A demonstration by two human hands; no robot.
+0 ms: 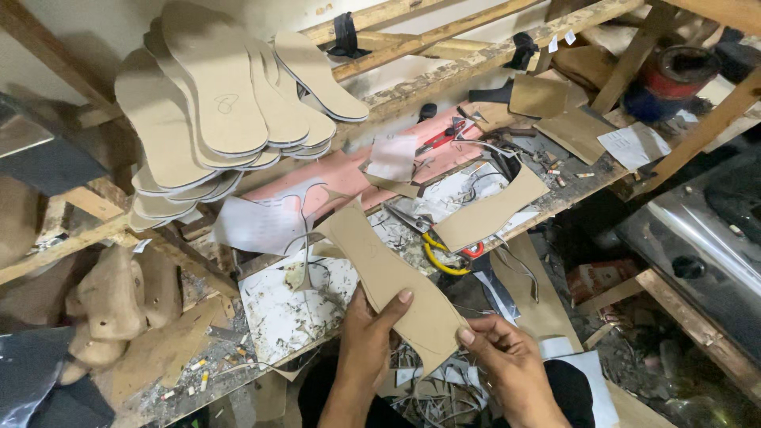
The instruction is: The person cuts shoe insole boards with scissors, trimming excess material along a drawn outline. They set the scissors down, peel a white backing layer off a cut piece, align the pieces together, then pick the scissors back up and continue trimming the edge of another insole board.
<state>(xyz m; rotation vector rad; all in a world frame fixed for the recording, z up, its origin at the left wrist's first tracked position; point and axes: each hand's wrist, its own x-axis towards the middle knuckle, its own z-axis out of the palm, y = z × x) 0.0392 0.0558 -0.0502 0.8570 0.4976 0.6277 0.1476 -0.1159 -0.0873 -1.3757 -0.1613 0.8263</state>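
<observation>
Hands (369, 333) and (507, 361), each grip pinching the tan, waisted cardboard pattern piece (388, 273) at its near end, should stay thumbs-flat so it clears the cluttered desk (293, 317) beyond.

Pretty cramped workshop corner. A rough wooden workbench (555, 194) ran from 8 o'clock up to 2 o'clock, framed by bare timber beams (444, 43) (all raw, unpainted wood). A pale plaster wall (79, 32) sat at 11 o'clock, and the dirty floor (634, 357) at 4 o'clock was scattered with scraps. Light was soft and even.
</observation>
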